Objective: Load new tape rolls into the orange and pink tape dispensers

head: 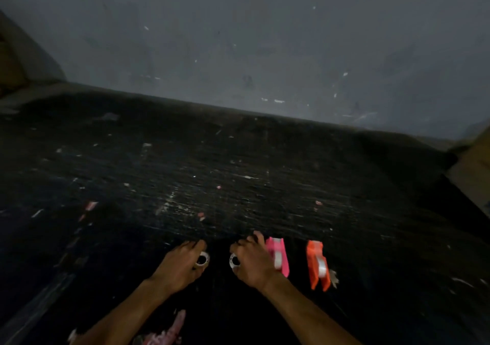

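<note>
Two small white tape rolls lie on the dark table near its front. My left hand (183, 261) is curled over the left tape roll (203, 260), fingers closed on it. My right hand (253, 260) covers the right tape roll (233, 261) the same way. Just right of my right hand stands the pink dispenser (279, 255), a white roll showing in it. Farther right stands the orange dispenser (318, 263), also with a whitish roll inside. Neither hand touches a dispenser, though the right hand's back partly hides the pink one.
The black table (212, 172) is scratched and dotted with small paper and pink scraps. A grey wall (265, 39) rises behind its far edge. A pink patterned object (169, 331) lies at the bottom edge. A brownish surface (474, 175) borders the table on the right.
</note>
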`<action>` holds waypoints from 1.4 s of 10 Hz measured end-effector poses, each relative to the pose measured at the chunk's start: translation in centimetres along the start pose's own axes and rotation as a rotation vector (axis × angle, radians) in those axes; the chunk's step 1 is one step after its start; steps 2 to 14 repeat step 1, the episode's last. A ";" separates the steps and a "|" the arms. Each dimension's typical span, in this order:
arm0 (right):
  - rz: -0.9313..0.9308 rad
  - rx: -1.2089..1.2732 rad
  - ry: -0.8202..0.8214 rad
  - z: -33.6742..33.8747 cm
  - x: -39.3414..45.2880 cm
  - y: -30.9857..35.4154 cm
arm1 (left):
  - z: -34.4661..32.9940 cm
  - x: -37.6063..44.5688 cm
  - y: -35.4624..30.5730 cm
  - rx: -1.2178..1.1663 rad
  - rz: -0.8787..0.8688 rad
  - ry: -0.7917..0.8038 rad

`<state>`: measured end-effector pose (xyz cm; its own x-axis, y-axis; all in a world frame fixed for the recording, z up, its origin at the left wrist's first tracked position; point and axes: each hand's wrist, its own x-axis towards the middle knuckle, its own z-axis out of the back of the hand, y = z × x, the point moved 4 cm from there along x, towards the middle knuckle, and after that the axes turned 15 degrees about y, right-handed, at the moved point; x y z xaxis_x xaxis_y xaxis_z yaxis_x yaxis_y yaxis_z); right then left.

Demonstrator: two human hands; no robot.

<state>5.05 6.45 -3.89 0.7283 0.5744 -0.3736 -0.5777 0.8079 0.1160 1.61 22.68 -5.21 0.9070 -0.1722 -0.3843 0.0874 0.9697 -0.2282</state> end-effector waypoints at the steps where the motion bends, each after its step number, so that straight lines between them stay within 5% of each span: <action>1: -0.025 0.057 0.034 -0.1 -0.2 -0.3 | -0.3 -0.3 0.3 -0.049 -0.003 0.012; 14: -0.025 0.057 0.034 -0.1 -0.2 -0.3 | -0.3 -0.3 0.3 -0.049 -0.003 0.012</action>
